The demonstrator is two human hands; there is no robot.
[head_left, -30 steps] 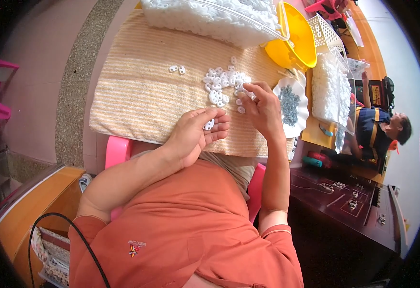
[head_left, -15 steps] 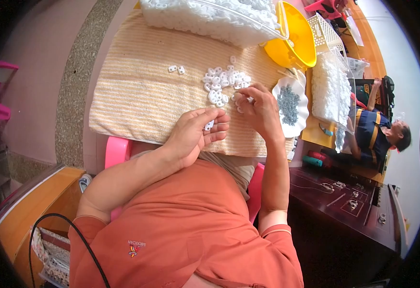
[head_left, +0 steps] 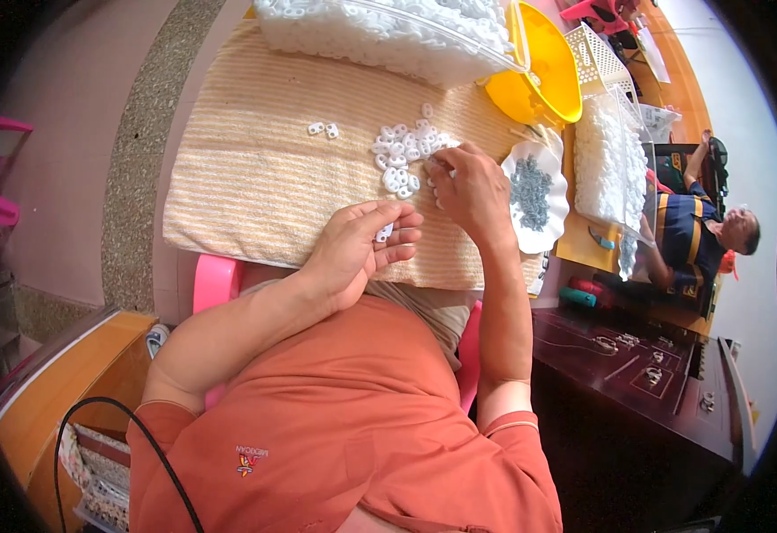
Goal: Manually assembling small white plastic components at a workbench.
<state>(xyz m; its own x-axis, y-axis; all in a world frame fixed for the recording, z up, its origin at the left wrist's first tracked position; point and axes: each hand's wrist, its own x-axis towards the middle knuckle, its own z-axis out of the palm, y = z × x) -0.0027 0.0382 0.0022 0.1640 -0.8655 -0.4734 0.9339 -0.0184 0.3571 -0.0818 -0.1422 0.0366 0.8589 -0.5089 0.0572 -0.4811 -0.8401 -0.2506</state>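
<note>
My left hand (head_left: 366, 240) is half curled above the near part of the towel, palm turned inward. A small white plastic piece with holes (head_left: 384, 233) sits in its fingers. My right hand (head_left: 473, 191) reaches palm down to the near right side of a loose pile of white oval pieces (head_left: 397, 151). Its thumb and fingertips are drawn together among the pieces, and what they grip is hidden. Two similar white pieces (head_left: 323, 130) lie apart from the pile, to its left. A scalloped white dish (head_left: 555, 233) of small grey parts (head_left: 530, 191) stands just right of my right hand.
The striped towel (head_left: 237, 178) covers the table. At its far edge stands a clear bin (head_left: 388, 62) full of white pieces, beside a yellow bowl (head_left: 553, 62). Another filled clear bin (head_left: 606, 160) stands right. Beyond it is another person (head_left: 686, 235). Dark wooden furniture (head_left: 619, 373) lies lower right.
My right hand has shifted slightly up and left, further over the near edge of the pile. My left hand keeps its place with the white piece. The other person's head has turned.
</note>
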